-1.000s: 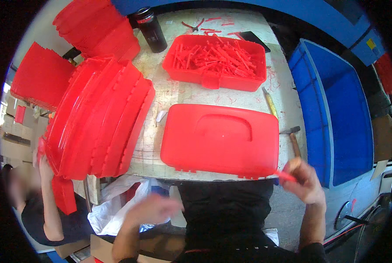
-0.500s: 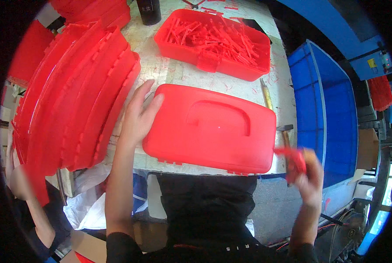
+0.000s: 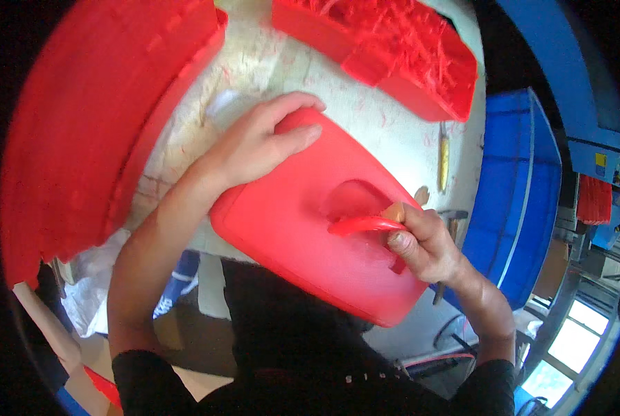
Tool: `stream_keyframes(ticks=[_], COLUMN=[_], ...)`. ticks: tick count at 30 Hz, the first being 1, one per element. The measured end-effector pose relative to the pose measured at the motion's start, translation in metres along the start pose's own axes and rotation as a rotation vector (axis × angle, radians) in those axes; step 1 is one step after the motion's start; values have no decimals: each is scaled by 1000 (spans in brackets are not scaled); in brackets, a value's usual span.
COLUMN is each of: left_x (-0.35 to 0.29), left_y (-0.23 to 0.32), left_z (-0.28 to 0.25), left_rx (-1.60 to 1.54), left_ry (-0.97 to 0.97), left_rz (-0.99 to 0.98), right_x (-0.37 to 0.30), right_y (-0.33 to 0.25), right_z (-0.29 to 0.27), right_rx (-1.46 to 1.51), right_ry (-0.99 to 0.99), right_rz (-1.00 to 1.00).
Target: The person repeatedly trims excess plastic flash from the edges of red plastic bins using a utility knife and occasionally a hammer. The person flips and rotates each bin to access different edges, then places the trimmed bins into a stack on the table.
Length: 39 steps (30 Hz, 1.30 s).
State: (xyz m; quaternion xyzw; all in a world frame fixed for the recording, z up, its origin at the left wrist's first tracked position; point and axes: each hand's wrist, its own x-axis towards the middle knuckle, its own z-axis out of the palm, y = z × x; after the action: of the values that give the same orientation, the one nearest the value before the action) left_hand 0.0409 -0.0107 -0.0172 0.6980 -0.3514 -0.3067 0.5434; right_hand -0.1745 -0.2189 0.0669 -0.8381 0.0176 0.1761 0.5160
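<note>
A red plastic box lid [image 3: 275, 215] lies slanted on the worktable, its curved handle recess [image 3: 351, 196] facing up. At its far left corner my left hand [image 3: 265, 142] grips the rim, thumb on the top face and fingers over the edge. My right hand [image 3: 426, 243] is closed round a curved red handle [image 3: 365, 224] at the lid's right half. One end of that handle points left and meets the lid by the recess. My fingers hide its other end.
A red box [image 3: 421, 97] full of thin red strips stands at the far side. Nested red shells [image 3: 95, 125] are stacked on the left. A yellow-handled tool [image 3: 444, 163], a hammer [image 3: 455, 215] and a blue crate [image 3: 507, 208] lie rightward. Another person's arm [image 3: 46, 326] shows lower left.
My right hand has brought the red handle from beyond the lid's right end onto its top. My left hand has taken hold of the corner. The lid sits more slanted; the view has shifted.
</note>
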Motion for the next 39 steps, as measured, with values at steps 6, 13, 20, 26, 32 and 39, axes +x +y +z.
stream_keyframes(ticks=[6,13,20,26,32,39], left_x=[-1,1,-5,-6,-9,-7], left_y=[3,6,5,1,-4,-8], left_z=[12,16,13,11,12,15], left_rx=[-144,25,76,81,30,66], left_ry=[-114,-174,-228,-242,-234,-249], left_rz=[-97,64,3,29,72,190], right_x=[-25,-41,-34,-31,-28,-3], right_y=[-6,-4,-16,-16,-30,-42], right_z=[18,58,109,114,112,78], right_rx=[207,75,-118,6,107,-289], right_ry=[184,207,608,710,688,259], right_rz=[200,206,81,284,435,360])
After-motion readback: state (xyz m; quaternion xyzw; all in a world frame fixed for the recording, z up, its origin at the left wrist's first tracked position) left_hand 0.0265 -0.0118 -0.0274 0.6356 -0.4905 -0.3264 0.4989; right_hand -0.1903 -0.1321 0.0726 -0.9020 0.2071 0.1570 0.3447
